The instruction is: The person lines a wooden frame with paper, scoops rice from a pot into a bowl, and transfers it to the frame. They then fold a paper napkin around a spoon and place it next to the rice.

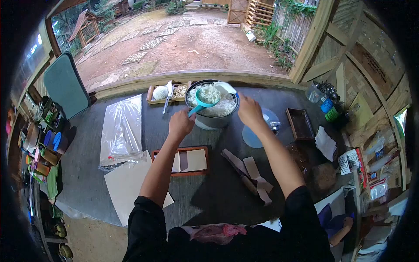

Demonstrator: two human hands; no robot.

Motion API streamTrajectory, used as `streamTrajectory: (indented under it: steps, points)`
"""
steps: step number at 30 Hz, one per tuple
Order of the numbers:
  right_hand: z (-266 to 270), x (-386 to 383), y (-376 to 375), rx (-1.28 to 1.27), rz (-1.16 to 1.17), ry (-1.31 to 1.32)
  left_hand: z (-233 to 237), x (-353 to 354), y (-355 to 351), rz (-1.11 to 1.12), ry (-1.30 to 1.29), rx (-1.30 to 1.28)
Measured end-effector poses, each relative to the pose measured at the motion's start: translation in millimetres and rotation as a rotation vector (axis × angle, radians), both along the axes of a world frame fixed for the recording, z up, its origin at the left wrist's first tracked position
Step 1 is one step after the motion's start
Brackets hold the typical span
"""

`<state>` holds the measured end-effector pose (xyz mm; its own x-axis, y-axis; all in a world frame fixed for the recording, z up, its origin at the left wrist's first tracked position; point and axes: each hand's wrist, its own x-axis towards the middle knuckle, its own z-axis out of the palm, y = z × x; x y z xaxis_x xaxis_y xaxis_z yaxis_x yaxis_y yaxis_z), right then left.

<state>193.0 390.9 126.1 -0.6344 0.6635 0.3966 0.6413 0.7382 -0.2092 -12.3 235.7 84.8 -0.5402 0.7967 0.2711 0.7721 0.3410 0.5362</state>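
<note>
Left hand (181, 123): grip clamped round the handle of the scoop (201, 104), which is heaped with rice (222, 105) and up over the pot (212, 120) by the desk's (87, 144) far edge. Right hand (249, 111) is at the pot's right rim. Fingers hidden, so I can't tell if that grip clasps. There's open room right of the tray (157, 155).

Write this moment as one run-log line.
left hand: holds teal plastic scoop heaped with white rice | right hand: at rim of round grey metal pot
</note>
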Motion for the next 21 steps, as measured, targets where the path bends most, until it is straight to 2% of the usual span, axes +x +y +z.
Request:
streamTrajectory:
  steps: [5,9,12,18,21]
  points:
    - [-24,-16,-4,-0.124,0.053,-0.079,-3,-6,5,0.005,0.010,-0.032]
    - [-30,-24,-11,-0.242,0.034,0.000,-2,-11,9,-0.033,-0.039,-0.083]
    - [-39,-23,-12,-0.180,0.067,0.080,-3,-11,11,-0.036,-0.001,-0.068]
    - [-44,-21,-14,-0.161,0.087,-0.033,3,-6,2,-0.052,-0.024,-0.074]
    - [-43,-14,-22,-0.143,0.113,0.006,3,2,-9,-0.032,-0.015,-0.070]
